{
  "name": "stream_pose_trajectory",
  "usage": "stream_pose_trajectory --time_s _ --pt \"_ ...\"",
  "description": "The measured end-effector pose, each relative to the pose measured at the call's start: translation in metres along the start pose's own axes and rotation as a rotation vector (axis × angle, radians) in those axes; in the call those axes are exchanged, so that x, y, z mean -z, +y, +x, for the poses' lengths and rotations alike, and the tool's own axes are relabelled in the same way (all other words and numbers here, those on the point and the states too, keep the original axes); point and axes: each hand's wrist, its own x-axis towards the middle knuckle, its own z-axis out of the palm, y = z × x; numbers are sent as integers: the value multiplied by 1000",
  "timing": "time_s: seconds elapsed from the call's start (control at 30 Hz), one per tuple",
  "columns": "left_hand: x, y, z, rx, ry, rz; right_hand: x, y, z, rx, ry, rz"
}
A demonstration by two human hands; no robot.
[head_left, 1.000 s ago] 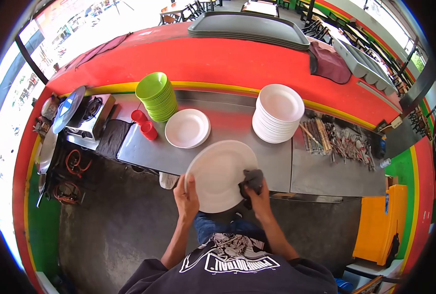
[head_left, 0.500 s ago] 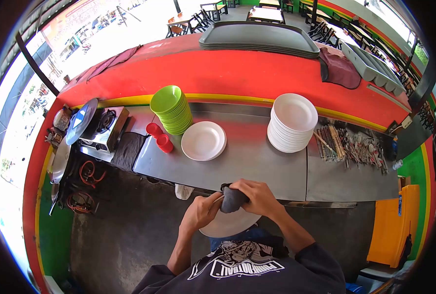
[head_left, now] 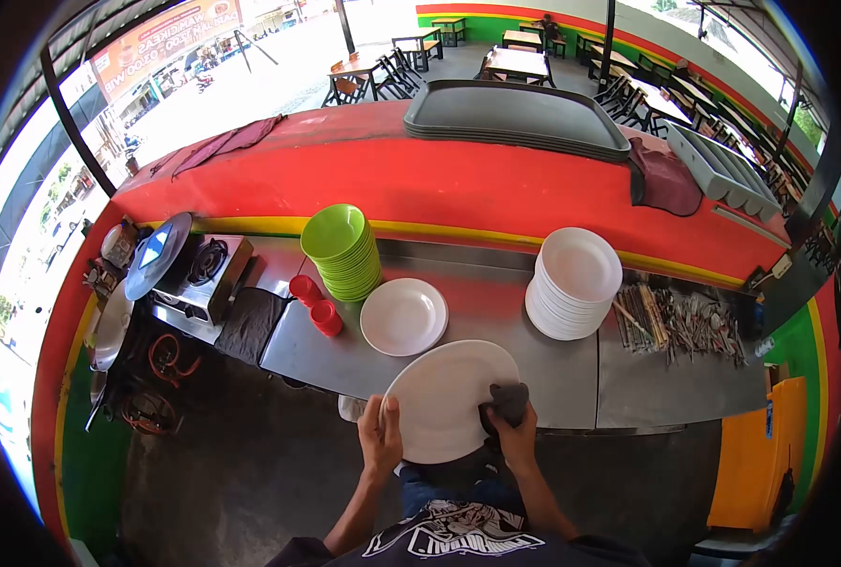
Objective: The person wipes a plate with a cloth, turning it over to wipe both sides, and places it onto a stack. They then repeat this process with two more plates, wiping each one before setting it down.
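Observation:
A white plate (head_left: 444, 402) is held up in front of me, tilted, over the near edge of the steel counter. My left hand (head_left: 380, 437) grips its left rim, thumb on the face and fingers behind. My right hand (head_left: 515, 437) is closed around a dark grey cloth (head_left: 508, 404), which presses against the plate's right side. Just beyond lies another white plate (head_left: 403, 317) on the counter. To its right stands a tall stack of white plates (head_left: 574, 283).
Green bowls (head_left: 341, 255) are stacked beside red cups (head_left: 318, 307). A gas stove (head_left: 198, 274) stands at the left. Chopsticks (head_left: 640, 319) and metal cutlery (head_left: 706, 326) lie at the right. Grey trays (head_left: 515, 118) rest on the red ledge (head_left: 364, 161), near a cutlery holder (head_left: 723, 170).
The plate has risen from my lap and now faces me over the counter edge. My hands have moved apart, the right carrying the cloth to the plate's right side. The view has tilted up.

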Motion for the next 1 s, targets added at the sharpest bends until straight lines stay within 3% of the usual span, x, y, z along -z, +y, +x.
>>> stream_pose_trajectory --time_s 0.03,0.17,0.27,0.4,0.5,0.63,0.73,0.87,1.0 --pt "2 3 1 17 -82 70 8 -5 7 -19 -1 -30" --pt "10 34 16 116 -458 127 48 -38 43 191 -342 -427" --pt "6 27 13 127 -745 304 40 -80 45 247 -646 -729" --pt "-16 10 -10 -14 -823 339 8 -87 33 334 -916 -994" --pt "-22 12 -17 27 -748 354 -5 -92 30 375 -999 -1142" --pt "-22 24 -10 -23 -522 301 5 -89 52 504 -765 -766" --pt "-19 37 -9 61 -273 203 13 -83 53 464 -434 -651" --pt "-26 23 -15 53 226 -40 6 -43 25 273 -65 -295" --pt "-52 24 -32 36 399 -238 -8 -13 -13 242 141 -181"
